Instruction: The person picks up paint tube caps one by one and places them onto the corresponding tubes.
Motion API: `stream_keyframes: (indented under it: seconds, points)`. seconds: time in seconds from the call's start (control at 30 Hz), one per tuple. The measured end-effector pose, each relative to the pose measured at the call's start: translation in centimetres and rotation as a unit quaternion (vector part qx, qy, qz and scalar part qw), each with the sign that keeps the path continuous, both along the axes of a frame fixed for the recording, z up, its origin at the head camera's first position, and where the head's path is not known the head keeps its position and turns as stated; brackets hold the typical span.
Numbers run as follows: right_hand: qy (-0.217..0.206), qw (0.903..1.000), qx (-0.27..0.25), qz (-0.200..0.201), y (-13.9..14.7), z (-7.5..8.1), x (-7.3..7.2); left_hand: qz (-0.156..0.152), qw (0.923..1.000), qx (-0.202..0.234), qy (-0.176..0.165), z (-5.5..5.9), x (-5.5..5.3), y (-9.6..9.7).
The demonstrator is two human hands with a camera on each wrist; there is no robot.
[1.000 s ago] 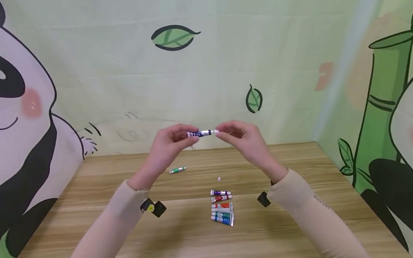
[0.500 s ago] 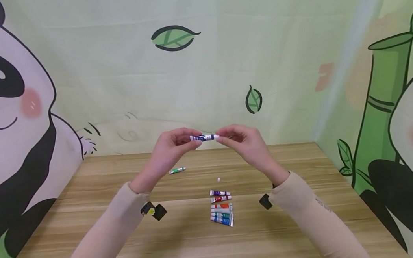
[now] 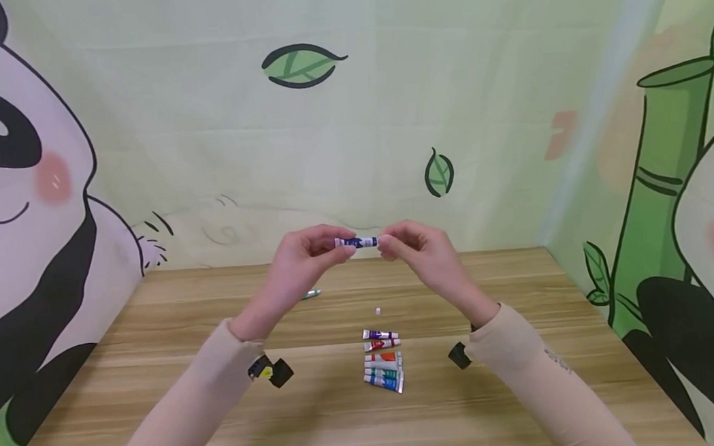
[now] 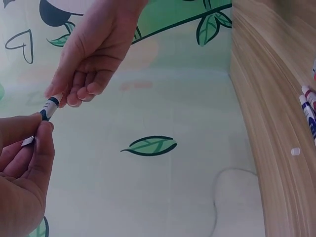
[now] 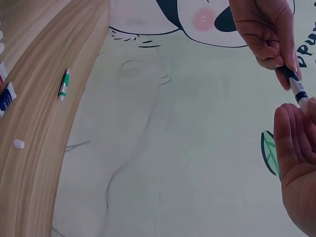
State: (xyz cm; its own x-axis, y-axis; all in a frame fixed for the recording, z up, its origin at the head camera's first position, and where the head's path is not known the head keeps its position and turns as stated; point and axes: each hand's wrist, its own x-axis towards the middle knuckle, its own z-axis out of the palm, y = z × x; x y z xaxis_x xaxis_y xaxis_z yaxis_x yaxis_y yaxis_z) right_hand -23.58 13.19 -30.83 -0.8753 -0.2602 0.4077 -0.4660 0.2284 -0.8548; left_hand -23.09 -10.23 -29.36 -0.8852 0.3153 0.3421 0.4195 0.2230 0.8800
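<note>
My left hand pinches the crimped end of a small white and dark-blue paint tube between thumb and fingers. At the tube's other end, my right hand pinches the cap end, which its fingertips mostly cover. The tube lies level above the back edge of the table in the head view. Both wrist views show the tube spanning the two hands. A loose white cap lies on the table below; the right wrist view shows this cap too.
Several paint tubes lie in a column on the wooden table, among them a purple tube, a red tube and a blue tube. A green tube lies apart, partly behind my left arm in the head view. A printed cloth backdrop stands behind.
Both hands have come down slightly with the tube and shifted a little right. My right fingers have moved further over the cap end. My left wrist now covers part of the green tube.
</note>
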Motion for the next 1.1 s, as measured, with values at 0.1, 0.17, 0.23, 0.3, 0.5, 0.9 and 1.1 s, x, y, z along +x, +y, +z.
stream_keyframes:
  seconds: [0.1,0.17,0.23,0.3,0.5,0.9,1.1]
  points:
    - [-0.001,1.0000,-0.002,-0.005,-0.1,-0.2,-0.2,-0.001,1.0000,0.004,0.004,-0.1,0.0,0.3]
    - [0.005,1.0000,-0.002,-0.007,-0.2,-0.4,-0.3,0.000,0.9999,0.004,0.009,-0.1,0.1,0.6]
    - [0.012,0.9999,0.003,-0.008,-0.2,-0.6,-0.4,0.002,0.9999,0.002,0.016,-0.2,0.2,0.9]
    - [0.018,0.9997,0.009,-0.012,-0.3,-0.7,-0.5,0.002,0.9998,0.001,0.022,-0.2,0.2,1.2]
    - [0.012,0.9995,0.021,-0.020,-0.3,-0.9,-0.5,-0.002,0.9995,-0.004,0.032,-0.2,0.4,1.5]
    - [0.036,0.9993,0.003,0.005,0.1,-1.2,-0.6,0.004,0.9994,0.008,0.033,-0.1,0.2,1.3]
    - [0.125,0.9913,0.041,0.003,1.0,-1.2,-0.3,0.008,0.9993,0.021,0.029,0.2,0.1,0.5]
